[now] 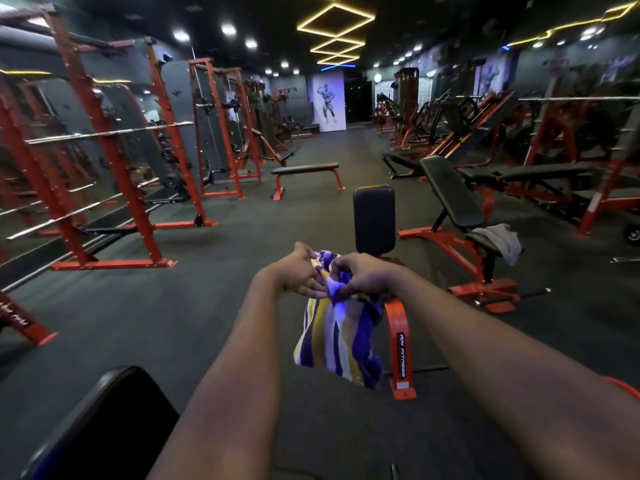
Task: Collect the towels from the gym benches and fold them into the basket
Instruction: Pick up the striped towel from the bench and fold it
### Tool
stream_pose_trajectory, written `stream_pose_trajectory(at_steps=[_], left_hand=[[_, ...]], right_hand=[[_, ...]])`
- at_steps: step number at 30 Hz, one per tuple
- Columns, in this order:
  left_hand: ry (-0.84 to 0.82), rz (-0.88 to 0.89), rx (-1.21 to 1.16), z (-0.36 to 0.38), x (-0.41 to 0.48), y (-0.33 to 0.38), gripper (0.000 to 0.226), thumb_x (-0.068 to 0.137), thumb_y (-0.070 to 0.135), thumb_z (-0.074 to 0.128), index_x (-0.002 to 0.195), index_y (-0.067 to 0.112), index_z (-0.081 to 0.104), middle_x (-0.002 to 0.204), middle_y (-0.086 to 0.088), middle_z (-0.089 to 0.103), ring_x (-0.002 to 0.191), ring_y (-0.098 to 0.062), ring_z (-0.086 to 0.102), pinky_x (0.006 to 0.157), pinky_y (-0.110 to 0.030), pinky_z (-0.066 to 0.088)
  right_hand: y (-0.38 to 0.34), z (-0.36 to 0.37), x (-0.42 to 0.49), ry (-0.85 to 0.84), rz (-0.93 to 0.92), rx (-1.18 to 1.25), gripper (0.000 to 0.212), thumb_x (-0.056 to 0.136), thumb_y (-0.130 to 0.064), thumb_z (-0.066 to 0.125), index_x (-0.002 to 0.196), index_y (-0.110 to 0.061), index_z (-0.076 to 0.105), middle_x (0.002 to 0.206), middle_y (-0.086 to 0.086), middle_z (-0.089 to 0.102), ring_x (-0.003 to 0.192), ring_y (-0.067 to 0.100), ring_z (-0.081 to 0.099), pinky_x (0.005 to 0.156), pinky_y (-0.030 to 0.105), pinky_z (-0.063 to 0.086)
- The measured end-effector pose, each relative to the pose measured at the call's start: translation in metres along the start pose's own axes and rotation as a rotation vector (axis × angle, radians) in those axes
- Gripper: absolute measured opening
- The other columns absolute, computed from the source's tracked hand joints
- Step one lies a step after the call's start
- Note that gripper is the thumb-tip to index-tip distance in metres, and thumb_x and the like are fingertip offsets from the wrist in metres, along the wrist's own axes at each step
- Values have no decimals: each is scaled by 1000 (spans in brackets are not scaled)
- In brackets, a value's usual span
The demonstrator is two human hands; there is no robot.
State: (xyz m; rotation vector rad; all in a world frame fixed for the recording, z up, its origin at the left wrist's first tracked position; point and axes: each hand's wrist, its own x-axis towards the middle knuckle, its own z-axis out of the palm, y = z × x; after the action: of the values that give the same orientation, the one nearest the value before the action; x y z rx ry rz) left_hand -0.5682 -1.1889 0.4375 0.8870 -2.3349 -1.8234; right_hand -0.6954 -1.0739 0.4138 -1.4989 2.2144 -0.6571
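Striped towel [337, 336] hangs below fingers of both hands. L hand [298, 271] & R hand [363, 274] pinch its top edge. Grey towel [500, 239] lies on bench [450, 199], far right.

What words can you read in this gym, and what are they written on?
"RN FITNESS": on the black label running down the orange bench leg, just right of the striped towel.
Lettering on the orange rack foot at far left: upside down and blurred, unreadable.
The wall poster shows a bodybuilder figure, with no words I can make out.
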Motion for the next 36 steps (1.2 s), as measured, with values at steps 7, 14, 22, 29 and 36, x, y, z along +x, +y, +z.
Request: stream_pose_trajectory(at_steps=[7,14,22,29,36], left_hand=[[-98,139,882,-11,25,-10,110,58,40,83,146,44,17,156,-8,19,142,-34,20,115,-51,24],[-117,240,930,8,58,-36,28,73,18,75,98,11,65,98,-8,69,98,-29,64,85,-36,49],[-108,498,841,117,96,-7,32,81,16,69,112,10,61,93,-9,65,86,-28,64,70,-25,41],[-110,632,871,262,140,24,9,79,13,68,83,15,60,93,-14,53,90,-29,54,77,-31,42],[-122,626,791,386,185,52,10,81,12,59,92,13,58,79,-4,63,77,-26,59,65,-28,39]], right_hand=[[14,-26,-24,-31,-83,77,13,73,-1,65,80,-10,59,84,1,58,82,13,54,78,34,46],[77,-54,-83,173,32,278,31,74,-9,65,102,-11,52,93,4,63,75,7,60,71,28,50],[191,-47,-183,550,392,164,27,77,-7,64,103,-12,64,100,-1,67,92,14,61,72,9,44],[307,-74,-262,644,511,92,33,72,3,59,98,-13,72,100,5,74,92,13,66,79,21,46],[407,-107,-326,687,607,122,17,78,-9,62,91,-16,70,94,3,75,90,17,68,81,32,53]])
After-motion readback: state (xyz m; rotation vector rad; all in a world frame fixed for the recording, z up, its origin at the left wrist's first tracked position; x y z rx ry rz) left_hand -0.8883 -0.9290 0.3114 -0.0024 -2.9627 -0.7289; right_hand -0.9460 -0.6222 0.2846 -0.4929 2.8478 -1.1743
